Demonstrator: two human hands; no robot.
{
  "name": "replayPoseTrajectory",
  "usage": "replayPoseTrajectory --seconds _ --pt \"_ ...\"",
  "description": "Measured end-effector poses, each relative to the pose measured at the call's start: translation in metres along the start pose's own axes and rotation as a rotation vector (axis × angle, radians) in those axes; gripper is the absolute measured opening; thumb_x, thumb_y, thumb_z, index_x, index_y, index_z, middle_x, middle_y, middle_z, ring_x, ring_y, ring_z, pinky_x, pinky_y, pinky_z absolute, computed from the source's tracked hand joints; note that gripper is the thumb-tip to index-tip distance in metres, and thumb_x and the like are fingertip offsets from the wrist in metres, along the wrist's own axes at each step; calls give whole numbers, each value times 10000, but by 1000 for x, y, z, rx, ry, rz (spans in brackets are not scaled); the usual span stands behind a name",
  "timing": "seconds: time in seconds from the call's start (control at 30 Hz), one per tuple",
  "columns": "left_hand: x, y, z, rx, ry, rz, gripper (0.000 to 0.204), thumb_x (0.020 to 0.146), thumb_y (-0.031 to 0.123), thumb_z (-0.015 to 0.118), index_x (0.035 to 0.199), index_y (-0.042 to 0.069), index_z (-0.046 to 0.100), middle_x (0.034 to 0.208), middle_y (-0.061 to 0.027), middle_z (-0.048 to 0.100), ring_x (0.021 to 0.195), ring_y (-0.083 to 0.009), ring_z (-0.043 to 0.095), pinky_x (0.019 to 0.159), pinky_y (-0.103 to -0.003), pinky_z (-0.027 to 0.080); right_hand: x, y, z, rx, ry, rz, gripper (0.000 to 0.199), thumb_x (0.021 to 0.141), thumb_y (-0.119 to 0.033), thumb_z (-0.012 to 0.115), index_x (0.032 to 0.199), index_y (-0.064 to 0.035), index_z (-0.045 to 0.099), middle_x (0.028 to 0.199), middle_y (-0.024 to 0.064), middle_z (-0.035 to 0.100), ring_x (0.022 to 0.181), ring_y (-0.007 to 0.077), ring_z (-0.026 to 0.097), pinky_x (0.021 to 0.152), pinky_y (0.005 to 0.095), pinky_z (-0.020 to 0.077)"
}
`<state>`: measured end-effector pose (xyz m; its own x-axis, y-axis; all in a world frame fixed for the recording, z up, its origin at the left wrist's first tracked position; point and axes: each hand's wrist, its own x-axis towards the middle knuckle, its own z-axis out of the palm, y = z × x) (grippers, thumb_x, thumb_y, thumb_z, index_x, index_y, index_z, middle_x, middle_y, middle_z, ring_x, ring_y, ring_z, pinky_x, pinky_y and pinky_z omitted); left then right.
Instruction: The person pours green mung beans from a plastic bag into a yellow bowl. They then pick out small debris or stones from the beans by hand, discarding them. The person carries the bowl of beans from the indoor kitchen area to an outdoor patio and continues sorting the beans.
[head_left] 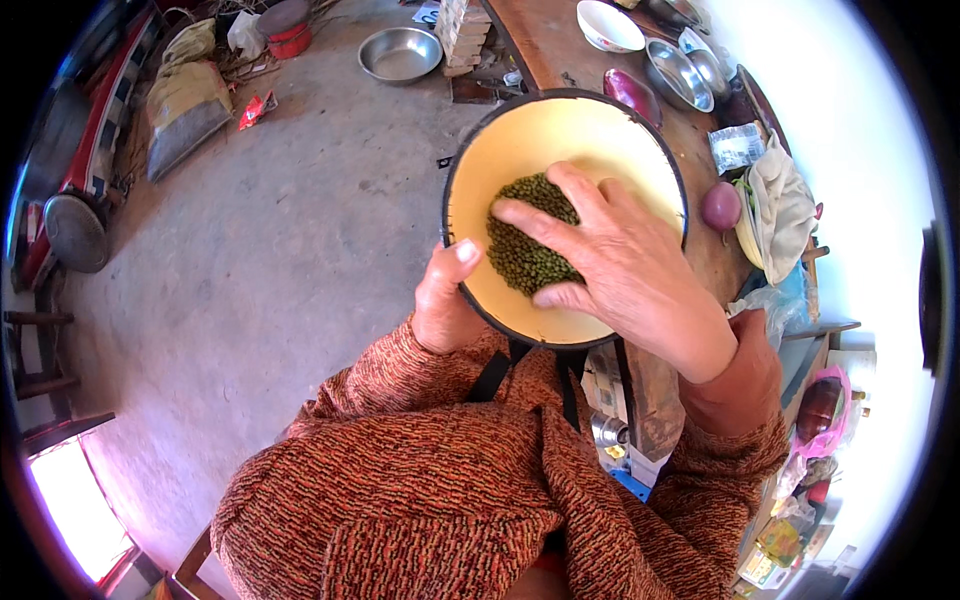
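A yellow enamel bowl (pixel 520 140) with a dark rim is held up in front of me. My left hand (pixel 446 300) grips its near left side, thumb over the rim and the other fingers hidden beneath. Inside the bowl lies a heap of small green beans (pixel 525 250), like mung beans. Reaching in from the right, my right hand (pixel 630 260) has its fingers spread, and the index finger and thumb touch the heap. Its palm faces down and hides some of the beans' right side.
To the right, a wooden table (pixel 545 50) carries a white bowl (pixel 610 26), a metal bowl (pixel 678 75), an eggplant (pixel 632 95) and a round purple vegetable (pixel 721 206). A metal basin (pixel 400 55) rests on the concrete floor, with a sack (pixel 188 110) farther left.
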<state>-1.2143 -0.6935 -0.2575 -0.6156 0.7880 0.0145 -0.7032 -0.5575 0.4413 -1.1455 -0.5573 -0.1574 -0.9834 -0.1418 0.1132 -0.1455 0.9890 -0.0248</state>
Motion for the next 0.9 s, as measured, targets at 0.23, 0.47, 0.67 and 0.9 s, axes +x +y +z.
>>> replayPoseTrajectory --seconds 0.23,0.47,0.67,0.9 --pt "0 -8 -7 -26 -17 -45 718 846 411 489 1407 0 309 1352 -178 454 1223 -286 471 1025 -423 391 4 31 17 99 -44 19 179 687 85 598 819 -16 532 782 91 515 751 293 589 646 379 475" --pt "-2 -5 4 -54 40 27 739 795 509 551 1348 39 413 1303 -166 500 1157 -304 505 959 -455 426 8 23 -19 369 195 82 207 714 100 528 866 -41 538 784 138 554 742 339 584 654 391 462" --pt "-4 -4 6 -24 69 77 756 796 525 545 1361 44 404 1331 -163 488 1164 -310 503 964 -458 423 5 21 -32 376 234 142 225 850 90 518 1014 -22 624 935 66 639 772 126 632 627 232 521" --pt "-9 1 4 25 14 33 889 766 532 559 1435 22 271 1409 -184 389 1264 -308 424 1048 -452 355 -2 17 -38 464 264 117 191 889 67 495 1006 -6 627 895 74 634 778 134 624 645 239 516"
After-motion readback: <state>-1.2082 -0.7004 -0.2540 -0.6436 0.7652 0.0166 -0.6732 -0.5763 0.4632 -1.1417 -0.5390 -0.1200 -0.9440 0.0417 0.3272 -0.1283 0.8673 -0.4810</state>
